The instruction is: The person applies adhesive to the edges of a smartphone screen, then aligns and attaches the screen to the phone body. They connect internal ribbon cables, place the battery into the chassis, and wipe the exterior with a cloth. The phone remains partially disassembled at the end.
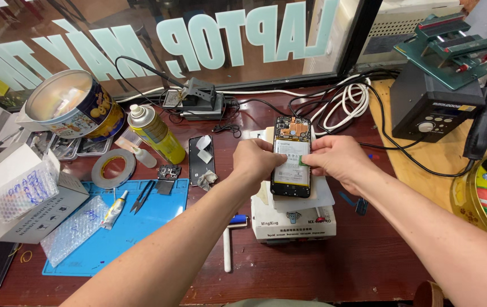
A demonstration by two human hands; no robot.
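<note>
Opened phone (pixel 292 165) lies back-up on a white heating pad (pixel 306 199) atop a small white machine (pixel 292 224) near the counter's (pixel 334 267) middle, its long axis running away from the person. Both hands meet over it: the left hand (pixel 258 162) grips the phone's left edge with curled fingers, while the right hand (pixel 337 159) pinches a small green tab (pixel 302 161) at the battery's right side, thumb and forefinger closed. Each hand sits directly beside the phone, equally near. A blue mat (pixel 141 227) lies toward the left edge.
</note>
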